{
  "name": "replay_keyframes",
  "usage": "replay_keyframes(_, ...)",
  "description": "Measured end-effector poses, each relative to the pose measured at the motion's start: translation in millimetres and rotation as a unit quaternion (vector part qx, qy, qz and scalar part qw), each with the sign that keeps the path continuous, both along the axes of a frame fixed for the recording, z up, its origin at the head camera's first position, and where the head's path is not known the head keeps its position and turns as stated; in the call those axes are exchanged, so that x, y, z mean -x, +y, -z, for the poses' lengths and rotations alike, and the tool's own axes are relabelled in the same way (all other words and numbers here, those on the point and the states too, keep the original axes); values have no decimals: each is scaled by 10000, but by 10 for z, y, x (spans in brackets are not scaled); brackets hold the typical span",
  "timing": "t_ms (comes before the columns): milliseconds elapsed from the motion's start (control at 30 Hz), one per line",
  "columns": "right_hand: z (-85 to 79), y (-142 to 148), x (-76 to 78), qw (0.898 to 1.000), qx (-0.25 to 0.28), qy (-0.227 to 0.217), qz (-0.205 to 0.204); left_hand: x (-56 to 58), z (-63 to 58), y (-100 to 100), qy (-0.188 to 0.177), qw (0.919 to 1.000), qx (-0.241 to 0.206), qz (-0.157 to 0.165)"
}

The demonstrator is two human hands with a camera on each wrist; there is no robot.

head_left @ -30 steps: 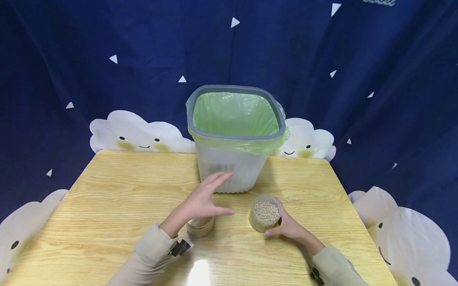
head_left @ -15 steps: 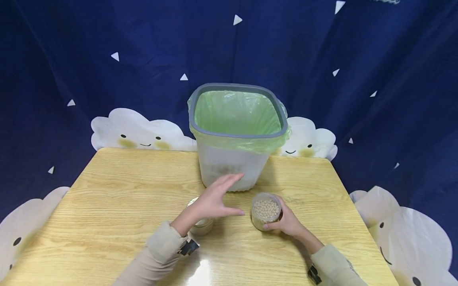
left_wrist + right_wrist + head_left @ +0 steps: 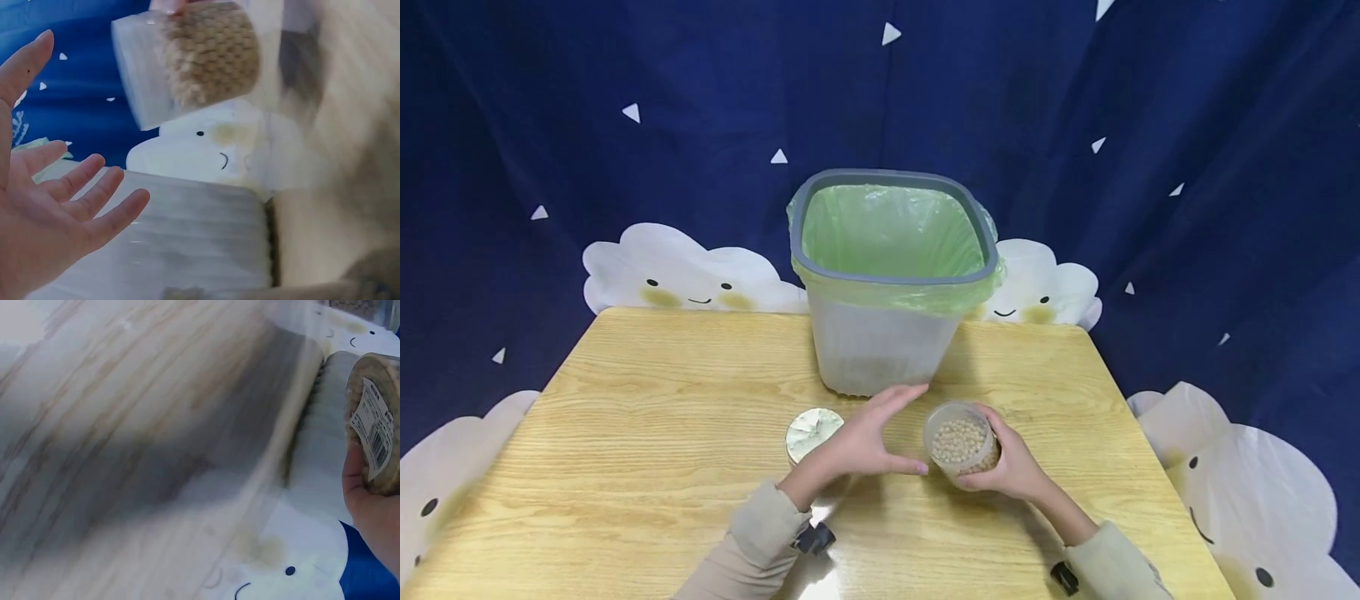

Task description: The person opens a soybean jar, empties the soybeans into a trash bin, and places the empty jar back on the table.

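Here, in the head view, the right hand (image 3: 1011,462) curls thumb and fingers round a clear jar (image 3: 950,413) of pale round beans (image 3: 957,442), over the right half of the bench (image 3: 685,417); the mouth leans towards the left hand (image 3: 867,437), which is held out just beside it, thumb and fingers well parted, grasping nothing. Near the left wrist stands a container with a silvery top (image 3: 812,431). Behind the jar, near the middle of the bench's back edge, is a pale bin (image 3: 880,337) with a grey rim (image 3: 891,277) and a green liner (image 3: 887,229), before a blue curtain (image 3: 700,108). In the left wrist view, the left palm is bare, its fingers spread, apart from the jar, whose beans show through the wall. In the right wrist view, the jar's base, raised off the bench, bears a white label (image 3: 375,428) with a barcode; the right thumb lies against it.
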State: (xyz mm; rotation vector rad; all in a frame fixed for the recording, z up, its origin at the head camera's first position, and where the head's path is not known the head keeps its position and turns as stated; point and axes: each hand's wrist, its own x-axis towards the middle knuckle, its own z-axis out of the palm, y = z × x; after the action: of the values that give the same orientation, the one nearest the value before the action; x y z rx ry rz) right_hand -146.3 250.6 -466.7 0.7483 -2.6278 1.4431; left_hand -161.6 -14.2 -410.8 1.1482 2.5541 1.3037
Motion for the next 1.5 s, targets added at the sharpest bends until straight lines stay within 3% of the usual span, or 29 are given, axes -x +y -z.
replay_keyframes(300,-122,-10,-78,9976,-585,359,-48,12,188,134,47,9982,193,571)
replay_keyframes(500,-152,-68,-92,9908,-1107,773,113,3,283,248,-34,9977,-164,658)
replay_keyframes(667,-144,-89,-83,9915,-1038,784,-102,15,326,307,445,9951,-73,883)
replay_keyframes(1000,-157,-153,-127,9941,-970,395,-269,16,283,319,1145,9900,656,496)
replay_keyframes(1167,-131,-176,-135,9941,-955,498,-129,23,282,331,1079,9911,753,223)
replay_keyframes(1367,-100,-226,-117,9947,-862,496,252,33,268,355,941,9924,718,-331)
replay_keyframes(1500,-74,-218,-110,9947,-849,484,323,8,210,364,823,9893,1097,-497)
